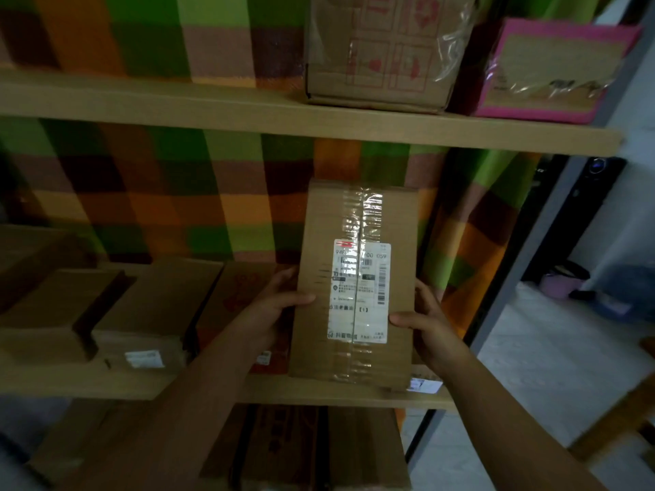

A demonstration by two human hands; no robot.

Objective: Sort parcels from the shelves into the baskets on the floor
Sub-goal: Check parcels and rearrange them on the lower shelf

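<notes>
Gripping the tall brown cardboard parcel [354,281] with a white shipping label, the left hand [273,310] and right hand [430,326] clamp their fingers on its sides before the wooden shelf [336,393].

open: gap above flat boxes [141,306] | blocked: upper shelf board [248,111] overhead, upright post [494,313] right

Upper shelf [212,104]: two boxes at its right end, side by side; inner box [375,54], outer box [553,72] to its right.
Middle shelf [106,380]: parcels lying flat in a row; far-left parcel [53,313], second parcel [152,313], third parcel [241,295] partly behind the left hand [269,310].
Held parcel [354,278]: upright before the middle shelf, left hand on its left edge, right hand [432,327] on its right edge.
Lower boxes [365,448]: beneath the middle shelf, under the held parcel.
Cloth [177,193]: behind the shelves.
Floor [549,366]: right of the shelving.
</notes>
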